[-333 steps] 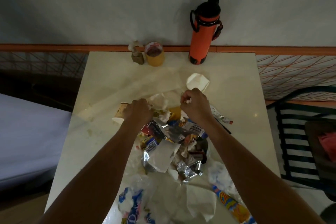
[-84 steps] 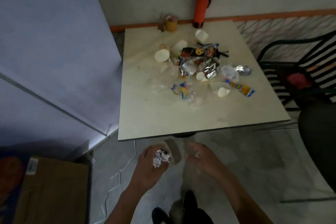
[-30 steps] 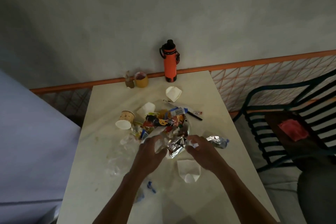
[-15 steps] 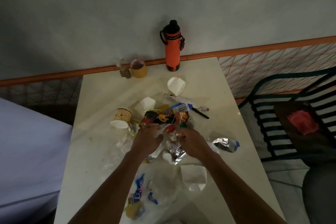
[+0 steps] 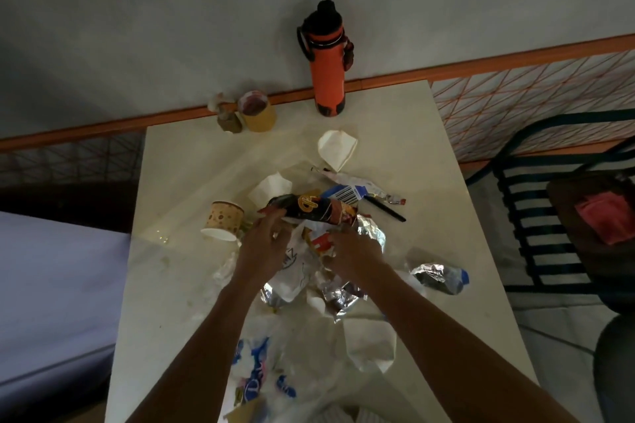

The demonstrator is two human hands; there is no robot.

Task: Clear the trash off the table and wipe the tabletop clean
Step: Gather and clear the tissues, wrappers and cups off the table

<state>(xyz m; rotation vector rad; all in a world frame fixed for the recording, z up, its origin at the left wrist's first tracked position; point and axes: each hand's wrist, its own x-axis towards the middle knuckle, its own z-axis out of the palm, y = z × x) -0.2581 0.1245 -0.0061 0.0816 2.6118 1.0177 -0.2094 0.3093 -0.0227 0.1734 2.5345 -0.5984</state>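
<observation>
Both hands are in the heap at the middle of the table [image 5: 178, 285]. The left hand [image 5: 263, 245] reaches in from 7 o'clock, fingers stretched long and only loosely bent, tips touching the near end of the dark wrapper [image 5: 314, 211]; no firm grip shows there. The right hand [image 5: 350, 251] comes in from 5 o'clock, knuckles up and fingers curled down into the wrappers by a red-and-white packet [image 5: 321, 244]; whether it has actually pinched anything I cannot tell, the fingertips are buried.

The trash sits mostly dead centre. A white printed bag [image 5: 292, 271] lies between the two wrists, with crumpled foil [image 5: 338, 297] just toward 6 o'clock of it. A foil ball [image 5: 438, 278] lies apart at 3 o'clock. A spotted cup [image 5: 223, 221] lies tipped on its side at 9 o'clock of the heap, just beside the left hand. At 12 o'clock, a crushed white cup [image 5: 336, 149]; nearer, a barcode wrapper [image 5: 347, 194] and a black pen [image 5: 385, 211] at 1 o'clock. Toward 6 o'clock, a blue-printed plastic bag [image 5: 256, 374] lies under the left forearm, and a flattened white cup [image 5: 369, 343] beside the right one.

At the far edge, against the wall, stand an orange bottle [image 5: 328, 79] upright and a yellow jar [image 5: 257, 113] at 11 o'clock. A dark chair [image 5: 549, 216] stands off at 3 o'clock.
</observation>
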